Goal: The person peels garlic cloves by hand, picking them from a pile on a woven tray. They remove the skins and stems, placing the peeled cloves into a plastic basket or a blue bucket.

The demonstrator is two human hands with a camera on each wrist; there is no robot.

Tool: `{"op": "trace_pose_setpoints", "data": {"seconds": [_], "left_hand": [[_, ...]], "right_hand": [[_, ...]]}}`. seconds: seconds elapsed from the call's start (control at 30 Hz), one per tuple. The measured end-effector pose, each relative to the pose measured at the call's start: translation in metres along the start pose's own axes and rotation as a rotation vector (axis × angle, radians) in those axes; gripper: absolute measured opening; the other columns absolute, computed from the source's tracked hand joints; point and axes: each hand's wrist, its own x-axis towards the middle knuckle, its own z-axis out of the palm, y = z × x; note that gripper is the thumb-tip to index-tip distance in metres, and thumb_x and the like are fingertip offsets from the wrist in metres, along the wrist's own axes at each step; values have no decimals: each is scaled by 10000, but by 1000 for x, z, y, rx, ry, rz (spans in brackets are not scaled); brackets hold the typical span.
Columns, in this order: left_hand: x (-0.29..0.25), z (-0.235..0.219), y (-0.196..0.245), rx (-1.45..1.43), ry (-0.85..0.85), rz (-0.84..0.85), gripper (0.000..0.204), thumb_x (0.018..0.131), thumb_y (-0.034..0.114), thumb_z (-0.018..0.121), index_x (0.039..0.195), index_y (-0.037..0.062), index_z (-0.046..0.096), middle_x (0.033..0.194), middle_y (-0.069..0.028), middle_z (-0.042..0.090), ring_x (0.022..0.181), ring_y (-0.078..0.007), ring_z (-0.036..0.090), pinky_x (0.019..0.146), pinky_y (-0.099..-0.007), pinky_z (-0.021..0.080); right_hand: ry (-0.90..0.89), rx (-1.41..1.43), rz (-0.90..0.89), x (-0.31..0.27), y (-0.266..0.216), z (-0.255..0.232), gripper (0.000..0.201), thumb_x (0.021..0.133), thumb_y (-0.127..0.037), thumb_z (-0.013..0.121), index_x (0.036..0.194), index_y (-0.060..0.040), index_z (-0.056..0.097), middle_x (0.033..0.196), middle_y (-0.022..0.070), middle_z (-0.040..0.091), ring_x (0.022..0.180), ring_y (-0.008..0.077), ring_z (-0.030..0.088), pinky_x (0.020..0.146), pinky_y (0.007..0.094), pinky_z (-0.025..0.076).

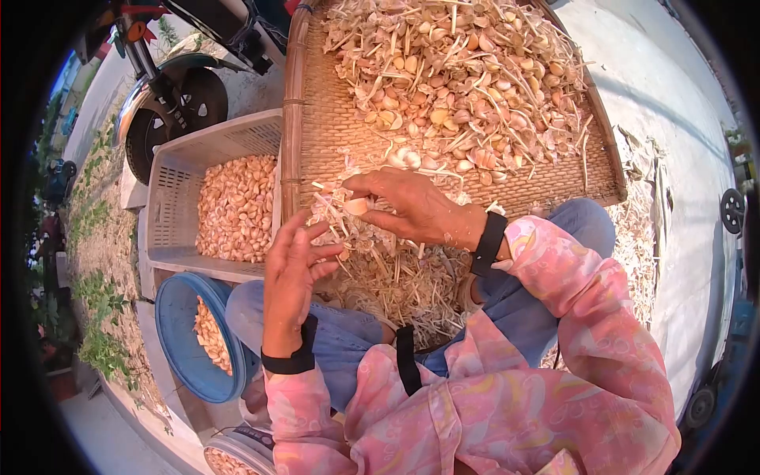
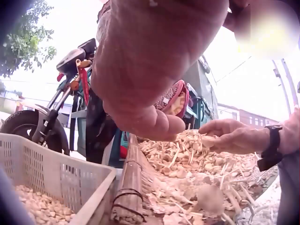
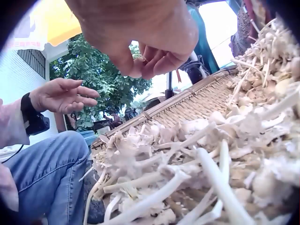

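Note:
My right hand (image 1: pixel 419 207) is over the near edge of a woven tray (image 1: pixel 324 119), pinching a pale garlic clove (image 1: pixel 355 207) between thumb and fingers. To its left, my left hand (image 1: pixel 291 273) has its fingers loosely spread, with nothing held in them; the right wrist view shows that palm turned up. A heap of garlic cloves, skins and dry stalks (image 1: pixel 467 87) covers the tray's far part. Beneath the hands lies a litter of papery skins and stalks (image 1: pixel 396 281). In the left wrist view a blurred, pale round thing (image 2: pixel 210 199) shows below the left fingers.
Left of the tray stands a plastic crate (image 1: pixel 170 206) with many loose cloves (image 1: pixel 237 207). Nearer is a blue bucket (image 1: pixel 178 340) with more cloves, and another container (image 1: pixel 229 459) sits at the bottom edge. A vehicle's wheel (image 1: pixel 202 95) is behind the crate.

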Motion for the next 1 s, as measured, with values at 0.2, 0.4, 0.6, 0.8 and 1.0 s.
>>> {"op": "trace_pose_setpoints", "data": {"seconds": [0.2,0.4,0.6,0.8,1.0], "left_hand": [[91,58,-38,-101,-120,-21,208,875,143,525,1020,0,567,918,-88,622,745,-137,599,638,-229,491],[194,83,-53,1001,-157,605,154,698,59,637,837,-7,635,842,-189,614,764,-326,599,690,-372,482],[206,94,-47,1405,-281,605,153,689,57,613,811,-34,604,882,-255,584,815,-403,570,733,-433,461],[178,64,-32,746,-135,325,173,754,95,633,857,-28,569,655,-108,590,567,-171,559,528,-286,444],[30,-84,32,786,522,353,120,793,103,625,786,22,537,626,7,517,521,-36,419,475,-176,330]], "right_hand": [[49,57,308,-1,19,-24,256,817,-225,585,993,-42,562,847,122,614,764,293,598,671,363,470],[378,188,600,-2,60,-46,134,804,-119,576,899,-24,583,761,63,615,660,156,584,593,281,458],[303,-71,584,-9,87,-47,159,793,-106,549,932,-38,588,817,115,638,729,266,620,632,348,481],[-23,-629,390,-1,97,-28,180,720,-56,542,889,-90,590,914,72,559,895,271,569,645,380,492],[-98,-705,350,2,102,-21,190,713,-49,539,901,-65,569,890,125,535,859,306,571,644,384,485]]}}
